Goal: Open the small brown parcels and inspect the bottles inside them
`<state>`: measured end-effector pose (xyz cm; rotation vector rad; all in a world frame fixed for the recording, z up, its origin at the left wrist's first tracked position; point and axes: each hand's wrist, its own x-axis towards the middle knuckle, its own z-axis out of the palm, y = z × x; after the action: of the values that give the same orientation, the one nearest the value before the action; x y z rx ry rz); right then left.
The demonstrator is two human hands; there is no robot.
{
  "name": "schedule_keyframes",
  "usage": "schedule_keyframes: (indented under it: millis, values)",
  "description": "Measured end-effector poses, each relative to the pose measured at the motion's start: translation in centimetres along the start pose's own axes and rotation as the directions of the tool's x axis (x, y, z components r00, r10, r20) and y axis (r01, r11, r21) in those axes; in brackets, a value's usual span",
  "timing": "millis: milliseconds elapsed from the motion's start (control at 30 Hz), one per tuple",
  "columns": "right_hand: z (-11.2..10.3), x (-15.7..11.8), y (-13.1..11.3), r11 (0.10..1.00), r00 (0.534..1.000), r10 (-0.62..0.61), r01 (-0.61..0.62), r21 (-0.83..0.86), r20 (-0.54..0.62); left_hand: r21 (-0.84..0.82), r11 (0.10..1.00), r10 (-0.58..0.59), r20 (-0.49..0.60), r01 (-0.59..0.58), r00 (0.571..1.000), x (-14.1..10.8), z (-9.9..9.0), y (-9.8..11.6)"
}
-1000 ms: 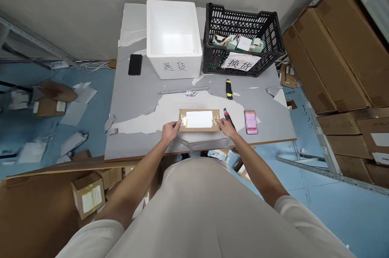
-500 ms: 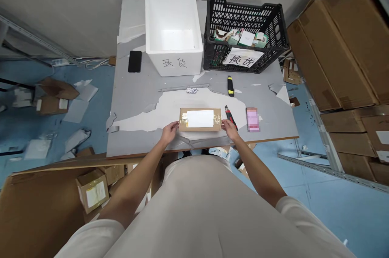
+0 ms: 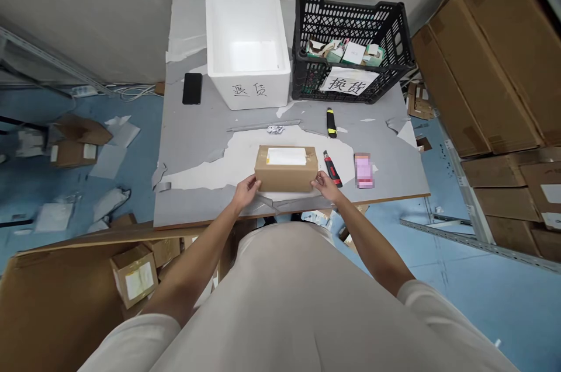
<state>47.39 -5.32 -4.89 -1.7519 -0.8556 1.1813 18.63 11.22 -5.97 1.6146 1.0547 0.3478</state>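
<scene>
A taped brown cardboard box (image 3: 286, 178) with a white label is in front of me at the near side of the table. My left hand (image 3: 246, 190) grips its lower left corner, fingers closed on the edge. At the lower right corner, my right hand (image 3: 326, 186) holds the box in the same way. The box's plain near side faces me, with the label on the face beyond it. Just right of the box lies a red and black box cutter (image 3: 332, 170). A pink blurred item (image 3: 363, 171) is farther right.
A white foam box (image 3: 248, 91) and a black plastic crate (image 3: 302, 77) holding small cartons stand at the back. A yellow and black cutter (image 3: 331, 123), crumpled paper (image 3: 276, 129) and a phone (image 3: 191, 89) lie on the table (image 3: 193, 138). A large carton (image 3: 56, 302) with boxes stands at lower left.
The box has tilted, so its near side now shows and its labelled face has turned away from me. Both hands keep hold at its ends.
</scene>
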Motion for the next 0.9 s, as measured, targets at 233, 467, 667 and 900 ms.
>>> schedule_keyframes:
  millis: [233, 467, 667, 900]
  values:
    - [-0.1, 2.4, -1.1, 0.970, 0.980, 0.137, -0.162, -0.182, -0.141, 0.160, 0.976, -0.127, -0.121, 0.145, 0.984, 2.2, -0.4, 2.2]
    - [0.2, 3.2, -0.2, 0.971, 0.973, 0.185, -0.203, -0.128, -0.140, -0.069, 0.973, -0.226, -0.094, 0.220, 0.970, 3.2, 0.3, 0.4]
    - [-0.1, 2.1, 0.4, 0.983, 0.981, 0.180, -0.182, -0.023, -0.077, -0.164, 0.965, -0.214, -0.033, 0.206, 0.976, 2.8, 0.0, -0.7]
    - [0.6, 0.2, 1.2, 0.992, 0.992, 0.127, -0.127, -0.007, -0.010, -0.102, 0.991, -0.080, 0.096, 0.090, 0.992, 0.6, 0.0, -1.2]
